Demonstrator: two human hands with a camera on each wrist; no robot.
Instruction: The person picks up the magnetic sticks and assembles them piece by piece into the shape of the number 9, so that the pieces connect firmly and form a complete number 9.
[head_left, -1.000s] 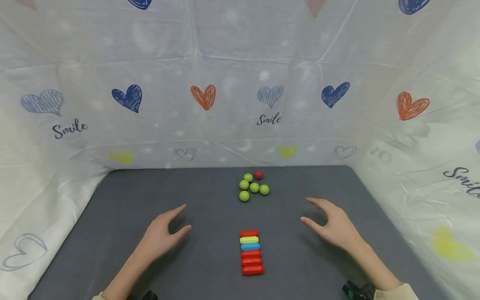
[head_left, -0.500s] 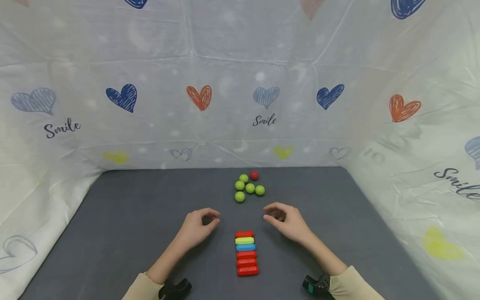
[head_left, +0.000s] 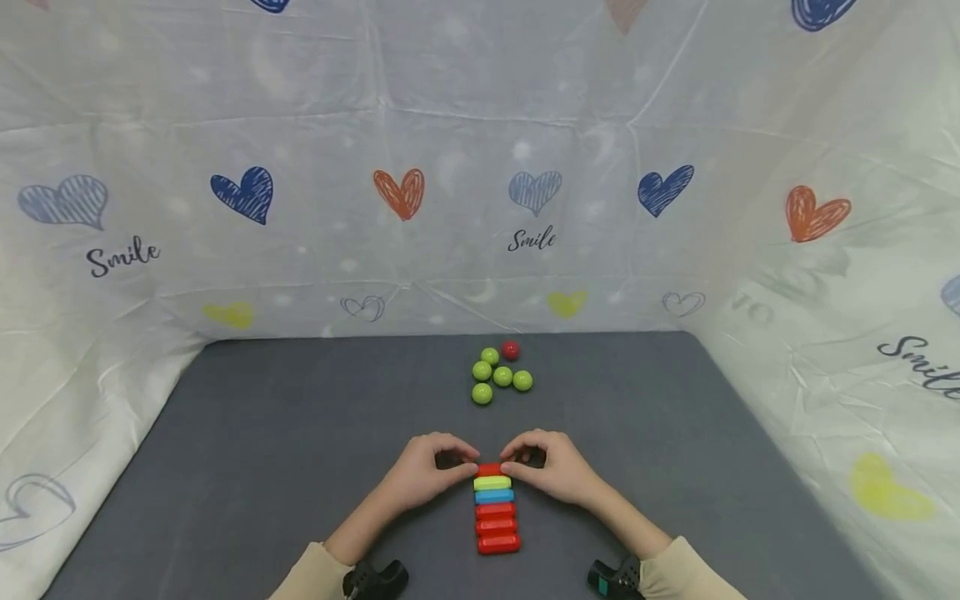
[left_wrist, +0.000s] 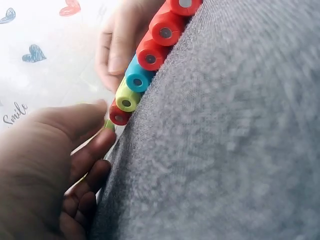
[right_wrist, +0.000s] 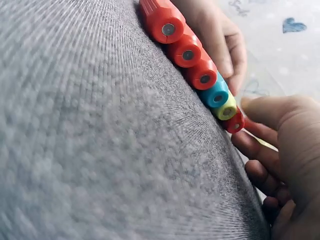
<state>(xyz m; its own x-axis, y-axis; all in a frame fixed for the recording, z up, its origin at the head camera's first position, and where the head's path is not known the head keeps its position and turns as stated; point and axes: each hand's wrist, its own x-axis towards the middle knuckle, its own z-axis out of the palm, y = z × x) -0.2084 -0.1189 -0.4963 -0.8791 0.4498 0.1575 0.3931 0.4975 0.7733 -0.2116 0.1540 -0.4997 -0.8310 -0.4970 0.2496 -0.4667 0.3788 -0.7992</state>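
Observation:
Six-sided-looking plastic magnetic sticks with round metal ends lie side by side in a row. The farthest is a red magnetic stick (head_left: pixel 490 471). My left hand (head_left: pixel 426 473) has thumb and index finger at its left end, and my right hand (head_left: pixel 553 471) is likewise at its right end. In both wrist views, thumb and forefinger bracket the red stick's ends (left_wrist: pixel 119 117) (right_wrist: pixel 235 123); how firmly they press cannot be told. Nearer in the row come a yellow-green stick (head_left: pixel 492 483), a blue stick (head_left: pixel 494 497) and several more red sticks (head_left: pixel 498 544).
Beyond the hands, several green balls (head_left: pixel 502 377) and one red ball (head_left: pixel 510 350) sit loosely grouped on the dark grey tabletop (head_left: pixel 300 400). A white cloth (head_left: pixel 465 250) printed with hearts hangs behind and at the sides. Each wrist wears a black camera (head_left: pixel 615 579).
Both hands have come inward from wide apart, then down toward me, to the ends of the farthest red stick. Their fingers have closed in. Sticks and balls lie as before.

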